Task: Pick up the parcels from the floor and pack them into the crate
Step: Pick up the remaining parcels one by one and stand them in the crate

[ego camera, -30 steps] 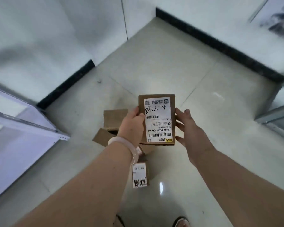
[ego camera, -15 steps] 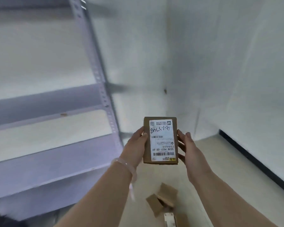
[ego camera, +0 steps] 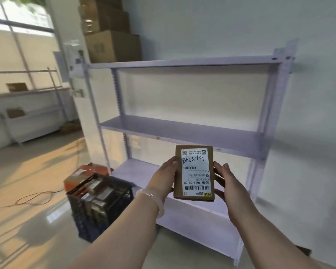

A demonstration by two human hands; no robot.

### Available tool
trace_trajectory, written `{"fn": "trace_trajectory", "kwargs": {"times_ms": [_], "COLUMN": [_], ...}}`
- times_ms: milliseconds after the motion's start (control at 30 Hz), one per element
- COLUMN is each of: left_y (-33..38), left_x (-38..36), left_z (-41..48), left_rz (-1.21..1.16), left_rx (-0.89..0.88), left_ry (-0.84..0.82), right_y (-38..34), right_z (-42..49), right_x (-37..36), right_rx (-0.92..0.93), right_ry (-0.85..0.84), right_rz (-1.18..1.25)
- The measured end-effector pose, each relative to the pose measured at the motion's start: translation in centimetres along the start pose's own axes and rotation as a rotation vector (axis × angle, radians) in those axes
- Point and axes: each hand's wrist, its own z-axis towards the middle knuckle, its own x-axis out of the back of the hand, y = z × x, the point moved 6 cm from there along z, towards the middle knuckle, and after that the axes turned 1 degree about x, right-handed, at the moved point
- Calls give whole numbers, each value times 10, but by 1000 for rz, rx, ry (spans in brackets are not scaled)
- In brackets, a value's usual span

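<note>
I hold a small brown cardboard parcel (ego camera: pixel 194 172) with a white shipping label upright in front of me, at chest height. My left hand (ego camera: pixel 164 176) grips its left edge and my right hand (ego camera: pixel 226 184) grips its right edge. A white bracelet sits on my left wrist. Down to the left, on the floor, stands a black plastic crate (ego camera: pixel 113 206) with several parcels inside it. An orange parcel (ego camera: pixel 85 174) lies just behind the crate.
A pale metal shelf rack (ego camera: pixel 182 133) stands against the wall straight ahead, its shelves bare. Large cardboard boxes (ego camera: pixel 111 35) are stacked on its top left. An orange cable (ego camera: pixel 33 197) runs across the floor at left. More racks stand by the window.
My view has swung up and left from the floor corner to the shelf rack and crate. Both hands have kept the parcel in the same grip; the floor parcels are out of view.
</note>
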Motion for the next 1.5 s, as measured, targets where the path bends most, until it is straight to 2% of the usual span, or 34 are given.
{"fn": "trace_trajectory", "kwargs": {"times_ms": [167,400,567,867,1200,1300,1500], "left_y": [-31,-51,-47,-91,-108,-119,-171], "left_x": [136,334,424,513,577,595,602], "left_z": [1,20,43,130,278,319,396], "left_rz": [-32,-55,-60,-251,-205,-207,-211], "left_rx": [32,63,64,152,248,268,390], "left_ry": [124,208,245,307,311,320,223], "right_y": [14,27,30,57,101,119,189], "right_z": [14,32,56,137,287,332,383], "right_x": [-137,-337,-431,-527,-603,-620,-630], "right_rx": [-24,-87,-72,-27,-88,-136,-310], "right_ry": [-132,-238,-282,-301,-394,-383,-286], "right_rz": [-13,3,-26,-154,-113,-99,-83]}}
